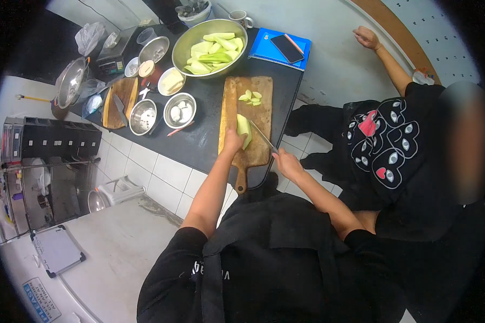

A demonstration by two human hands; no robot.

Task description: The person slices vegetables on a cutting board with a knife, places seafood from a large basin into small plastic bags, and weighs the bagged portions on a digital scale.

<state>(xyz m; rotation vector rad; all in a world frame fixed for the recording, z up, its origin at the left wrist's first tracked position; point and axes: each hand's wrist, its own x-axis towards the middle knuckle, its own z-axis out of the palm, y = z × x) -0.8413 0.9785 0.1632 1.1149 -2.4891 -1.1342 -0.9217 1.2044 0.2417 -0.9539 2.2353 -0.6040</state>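
On the wooden cutting board (261, 116) lies a long pale green wedge (243, 129) that looks like green papaya. My left hand (233, 141) is closed on the wedge's near end and holds it against the board. A kitchen knife (262, 134) is gripped by its handle in my right hand (289, 164). Its blade slants up and left, with the tip close to the wedge's right side; whether it touches cannot be made out. Several small cut slices (250, 97) lie farther up the board. Beyond the board, a large metal bowl (179, 59) holds many similar wedges.
Small metal bowls (171, 106) with white pieces stand at the left. A second board (113, 110) bears another knife (119, 109). A phone (287, 48) lies on a blue folder (267, 46) at the back right. Another person (399, 151) stands to the right, beside the table.
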